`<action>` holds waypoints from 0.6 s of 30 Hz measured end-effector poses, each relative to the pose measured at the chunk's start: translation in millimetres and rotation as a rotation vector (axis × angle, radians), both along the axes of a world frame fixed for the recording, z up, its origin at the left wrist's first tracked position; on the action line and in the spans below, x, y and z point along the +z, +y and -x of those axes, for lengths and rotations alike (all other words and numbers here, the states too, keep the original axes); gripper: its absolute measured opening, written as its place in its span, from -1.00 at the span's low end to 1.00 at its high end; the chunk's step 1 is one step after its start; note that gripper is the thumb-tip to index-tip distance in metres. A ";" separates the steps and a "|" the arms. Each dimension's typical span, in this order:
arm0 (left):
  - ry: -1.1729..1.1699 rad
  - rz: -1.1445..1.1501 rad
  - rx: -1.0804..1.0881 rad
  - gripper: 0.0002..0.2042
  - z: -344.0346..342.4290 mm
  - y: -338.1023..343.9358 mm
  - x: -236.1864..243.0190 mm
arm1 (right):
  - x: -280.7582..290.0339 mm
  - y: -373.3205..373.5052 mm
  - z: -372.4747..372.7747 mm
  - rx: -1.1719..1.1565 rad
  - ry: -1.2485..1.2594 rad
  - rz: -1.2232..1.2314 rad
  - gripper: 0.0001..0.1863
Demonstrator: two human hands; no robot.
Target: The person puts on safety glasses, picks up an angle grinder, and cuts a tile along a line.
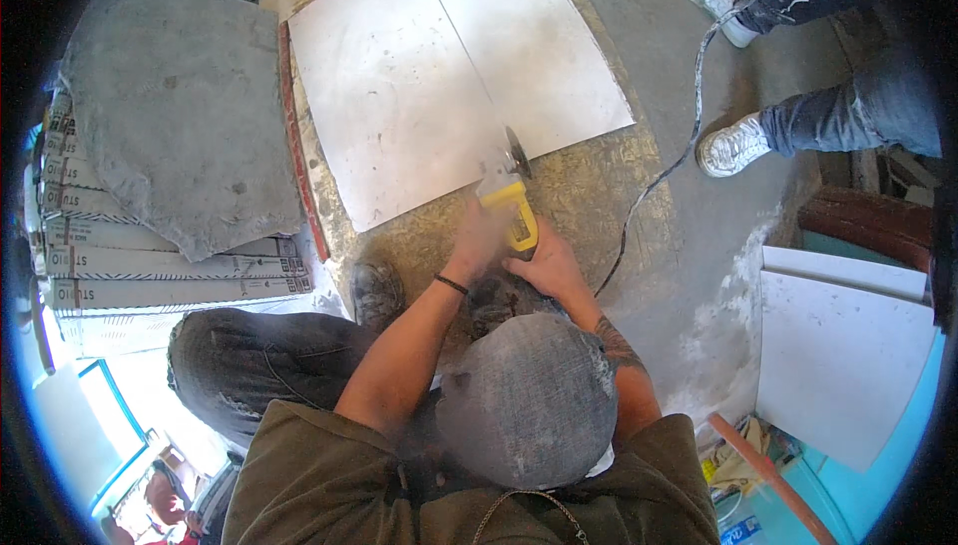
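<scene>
Both of my hands hold a yellow angle grinder at the near edge of a large white tile. My left hand is closed around the grinder's front part, partly blurred by dust. Wrapped round the yellow rear handle is my right hand. The grinder's dark cutting disc stands on edge at the tile's near rim. From the far edge a thin dark line runs down the tile toward the disc, fading in pale dust.
Beneath the tile lies a worn yellowish board. At left, a grey slab rests on stacked cartons. A power cable crosses the floor near another person's white shoes. White panels lean at right.
</scene>
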State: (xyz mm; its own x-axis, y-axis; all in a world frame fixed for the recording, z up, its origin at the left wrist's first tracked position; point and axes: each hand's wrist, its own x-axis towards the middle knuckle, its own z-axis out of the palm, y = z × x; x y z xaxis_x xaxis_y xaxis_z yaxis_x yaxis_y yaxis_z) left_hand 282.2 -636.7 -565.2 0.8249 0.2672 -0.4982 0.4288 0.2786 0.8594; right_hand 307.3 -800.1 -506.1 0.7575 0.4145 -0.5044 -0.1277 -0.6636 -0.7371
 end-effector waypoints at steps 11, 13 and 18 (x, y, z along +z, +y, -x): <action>0.025 -0.053 -0.004 -0.43 4.9 3.9 -19.3 | 1.7 2.2 0.8 -0.013 -0.037 -0.028 -0.22; 0.030 -0.093 0.001 -0.44 6.2 9.2 -21.0 | 2.5 6.9 1.1 -0.018 -0.044 -0.055 -0.21; 0.009 -0.024 0.005 -0.53 -1.6 -1.5 0.7 | -3.6 -0.1 -0.6 -0.030 -0.019 -0.035 -0.19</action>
